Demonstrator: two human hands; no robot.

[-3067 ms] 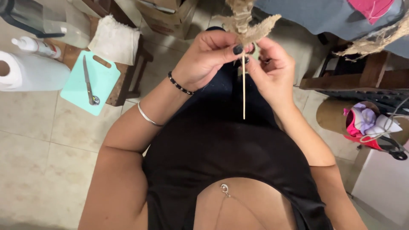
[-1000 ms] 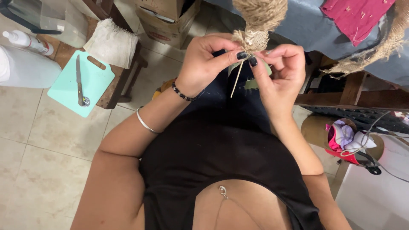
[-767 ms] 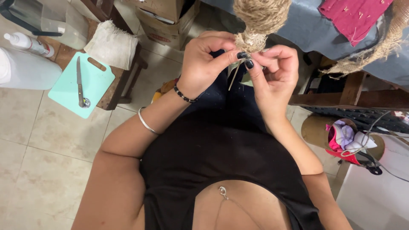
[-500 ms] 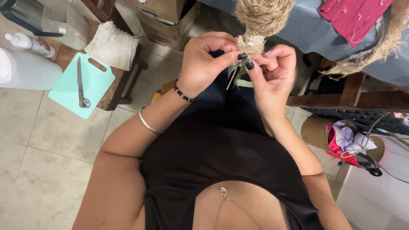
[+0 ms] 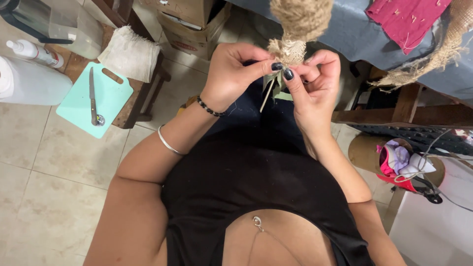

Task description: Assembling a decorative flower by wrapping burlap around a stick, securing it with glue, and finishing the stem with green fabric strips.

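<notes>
A burlap flower [image 5: 298,22], tan and rolled, is held up in front of me with its narrow base pointing down. My left hand [image 5: 235,74] pinches that base from the left with thumb and forefinger. My right hand [image 5: 315,83] pinches it from the right, fingertips meeting the left hand's. A thin wooden stick [image 5: 266,96] pokes down and to the left from under the fingers, with a bit of green leaf [image 5: 280,84] beside it. The joint between stick and burlap is hidden by my fingers.
A mint cutting board [image 5: 96,98] with a knife [image 5: 92,96] lies on a small wooden stool at left, next to a folded cloth [image 5: 130,54] and white bottles [image 5: 29,79]. A table with grey cloth [image 5: 364,34], pink fabric [image 5: 406,17] and burlap scraps [image 5: 438,54] stands ahead.
The stick hung straight down below my hands 3 seconds ago; it now sits tilted and mostly tucked under the burlap flower's base. My fingers have closed in tighter on the base.
</notes>
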